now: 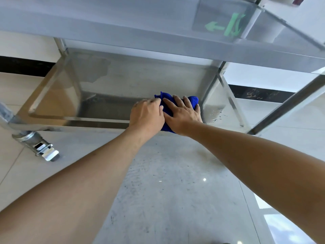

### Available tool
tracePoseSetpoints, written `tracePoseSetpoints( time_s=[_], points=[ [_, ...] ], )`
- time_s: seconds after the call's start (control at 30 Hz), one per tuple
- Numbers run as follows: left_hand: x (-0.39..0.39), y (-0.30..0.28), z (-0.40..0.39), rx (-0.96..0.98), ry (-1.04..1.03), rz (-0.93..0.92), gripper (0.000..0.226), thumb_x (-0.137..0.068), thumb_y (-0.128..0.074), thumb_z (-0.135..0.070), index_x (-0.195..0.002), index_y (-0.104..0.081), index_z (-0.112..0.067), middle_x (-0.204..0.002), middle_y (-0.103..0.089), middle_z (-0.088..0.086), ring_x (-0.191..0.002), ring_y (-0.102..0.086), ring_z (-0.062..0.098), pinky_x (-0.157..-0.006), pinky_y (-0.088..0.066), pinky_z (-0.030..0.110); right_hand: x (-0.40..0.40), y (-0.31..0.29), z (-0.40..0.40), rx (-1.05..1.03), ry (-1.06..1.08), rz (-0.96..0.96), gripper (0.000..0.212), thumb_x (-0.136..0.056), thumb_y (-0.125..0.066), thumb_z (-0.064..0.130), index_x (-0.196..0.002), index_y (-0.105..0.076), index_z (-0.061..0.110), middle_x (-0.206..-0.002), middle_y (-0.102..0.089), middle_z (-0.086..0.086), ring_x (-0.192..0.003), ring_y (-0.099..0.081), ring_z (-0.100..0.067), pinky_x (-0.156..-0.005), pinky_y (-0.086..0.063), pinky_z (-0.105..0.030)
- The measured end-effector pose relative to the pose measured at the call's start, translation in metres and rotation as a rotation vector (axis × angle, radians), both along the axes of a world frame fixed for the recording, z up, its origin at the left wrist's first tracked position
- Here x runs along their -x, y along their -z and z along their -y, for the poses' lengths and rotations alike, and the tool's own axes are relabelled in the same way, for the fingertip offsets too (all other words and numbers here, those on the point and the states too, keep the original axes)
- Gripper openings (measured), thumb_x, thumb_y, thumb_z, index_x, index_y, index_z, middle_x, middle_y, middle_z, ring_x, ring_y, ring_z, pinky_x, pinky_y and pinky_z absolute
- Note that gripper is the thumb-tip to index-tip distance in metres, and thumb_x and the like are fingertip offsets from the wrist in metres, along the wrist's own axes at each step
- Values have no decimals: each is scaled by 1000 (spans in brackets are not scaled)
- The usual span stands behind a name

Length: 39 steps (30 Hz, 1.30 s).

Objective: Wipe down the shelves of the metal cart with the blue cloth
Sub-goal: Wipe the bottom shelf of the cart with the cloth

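The blue cloth [192, 101] lies bunched at the near right end of the metal cart's lower shelf [109, 110], draped over its front rim. My left hand [146, 115] grips the cloth's left part with curled fingers. My right hand [182, 111] presses flat on the cloth with fingers spread. Most of the cloth is hidden under both hands. An upper shelf [158, 29] of the cart spans the top of the view, above my hands.
A caster with a brake lever [42, 147] sits at the cart's near left corner. Upright posts [230, 97] stand at the right. Water droplets [217, 114] dot the right end of the shelf. Tiled floor [167, 191] spreads below my arms.
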State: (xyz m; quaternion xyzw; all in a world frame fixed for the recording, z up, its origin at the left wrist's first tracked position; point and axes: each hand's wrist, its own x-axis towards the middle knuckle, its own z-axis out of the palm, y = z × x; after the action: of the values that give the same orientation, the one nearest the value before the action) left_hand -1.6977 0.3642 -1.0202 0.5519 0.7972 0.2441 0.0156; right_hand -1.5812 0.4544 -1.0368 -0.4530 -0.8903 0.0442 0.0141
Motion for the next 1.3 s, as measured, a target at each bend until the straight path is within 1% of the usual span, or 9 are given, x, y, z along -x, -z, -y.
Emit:
tracePoseSetpoints(
  time_s=[0.07,0.17,0.37,0.43,0.6,0.73,0.93,1.1,1.3],
  points=[
    [-2,5,-2,-6,-23,-59,27,-99,-40,-29,-103,-60,-12,-98,-69,9,-90,-59,30,-70,-39,36,0,1,-14,13,20,16,73,-85,-9,76,-151,-22,50,-165,-17,9,-151,-6,-25,-116,-8,-64],
    [0,9,-5,-2,-49,-169,30,-98,-42,-37,-98,-61,-15,-92,-67,6,-86,-58,25,-66,-34,33,0,3,-38,9,65,0,73,-86,-13,80,-152,-21,49,-165,-18,9,-151,-7,-25,-116,-6,-63],
    [-13,18,-12,28,-98,-284,40,-93,-45,-49,-97,-64,-15,-96,-62,5,-89,-56,25,-72,-40,39,14,7,-103,-30,113,-12,72,-84,-15,81,-148,-27,50,-160,-28,8,-149,-15,-27,-114,-10,-64],
    [-15,20,-14,28,-112,-288,40,-92,-43,-49,-99,-63,-15,-99,-60,4,-91,-55,25,-76,-41,41,20,7,-126,-31,132,-20,73,-82,-14,81,-146,-30,49,-157,-31,7,-147,-18,-28,-112,-11,-64],
    [-16,23,-19,18,-135,-294,40,-90,-42,-49,-104,-61,-16,-103,-60,4,-94,-55,26,-80,-44,44,36,4,-175,-28,180,-43,70,-80,-18,79,-140,-37,47,-147,-41,6,-138,-28,-25,-103,-21,-59],
    [-18,25,-18,-20,-151,-300,38,-89,-42,-47,-99,-62,-16,-100,-61,4,-91,-55,26,-80,-44,43,41,1,-199,-29,198,-46,67,-81,-19,77,-138,-40,49,-145,-44,6,-135,-30,-24,-101,-23,-56],
    [-18,28,-21,-66,-170,-318,34,-84,-46,-47,-82,-58,-16,-87,-57,4,-81,-52,27,-73,-40,43,32,5,-195,-28,182,-54,67,-82,-19,77,-139,-40,48,-146,-42,5,-138,-28,-24,-105,-21,-58],
    [-18,30,-22,-74,-161,-322,35,-83,-44,-48,-82,-58,-17,-87,-56,4,-82,-51,27,-71,-38,42,-7,6,-168,-13,153,-57,73,-83,-17,80,-146,-31,49,-157,-31,7,-147,-17,-26,-114,-14,-61],
    [-19,29,-23,-41,-160,-305,32,-84,-48,-44,-81,-58,-14,-90,-57,7,-84,-49,31,-72,-36,43,-69,5,-125,-9,195,-30,76,-81,-13,83,-148,-26,51,-162,-24,9,-149,-12,-25,-115,-10,-61]
  ],
)
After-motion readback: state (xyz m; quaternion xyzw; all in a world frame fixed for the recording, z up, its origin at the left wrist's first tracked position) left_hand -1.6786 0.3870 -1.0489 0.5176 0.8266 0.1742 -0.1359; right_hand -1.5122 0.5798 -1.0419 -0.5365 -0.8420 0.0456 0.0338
